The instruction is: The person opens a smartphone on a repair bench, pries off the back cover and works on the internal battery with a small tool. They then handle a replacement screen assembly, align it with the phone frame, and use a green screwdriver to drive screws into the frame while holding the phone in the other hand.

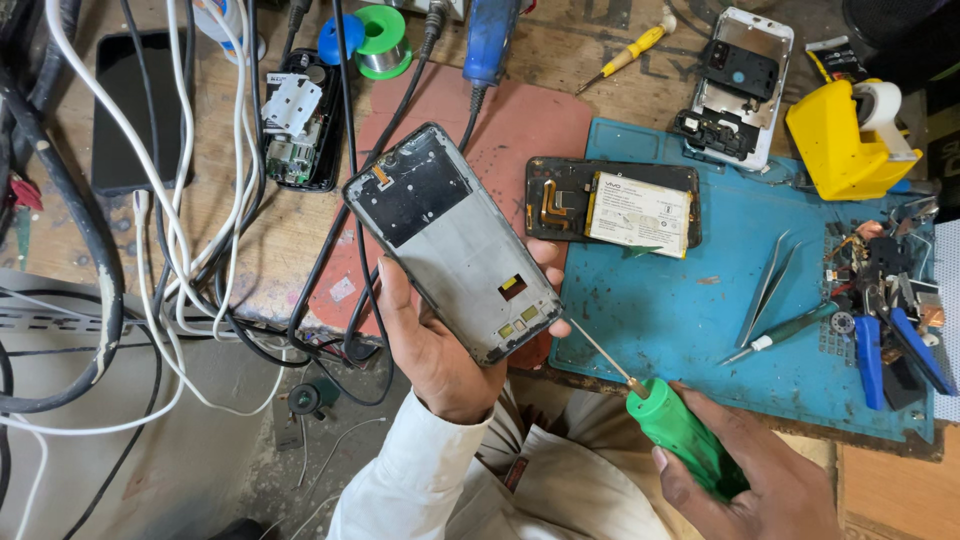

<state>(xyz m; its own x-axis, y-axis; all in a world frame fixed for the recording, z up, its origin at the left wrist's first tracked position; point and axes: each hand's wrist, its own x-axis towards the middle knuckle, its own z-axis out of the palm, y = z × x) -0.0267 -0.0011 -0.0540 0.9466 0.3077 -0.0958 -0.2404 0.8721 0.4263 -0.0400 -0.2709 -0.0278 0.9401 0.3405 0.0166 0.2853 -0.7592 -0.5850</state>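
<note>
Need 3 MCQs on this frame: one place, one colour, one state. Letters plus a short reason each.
1. Where do the tweezers lie?
A. on the blue mat
B. on the red mat
C. in the left hand

2. What colour is the screwdriver handle in the right hand?
A. yellow
B. green
C. blue

3. How does the phone frame stand?
A. flat on the bench
B. held up in the left hand
C. closed with its back cover on

A: the tweezers rest on blue mat.
B: the gripped handle is green.
B: fingers wrap the bare frame.
</note>
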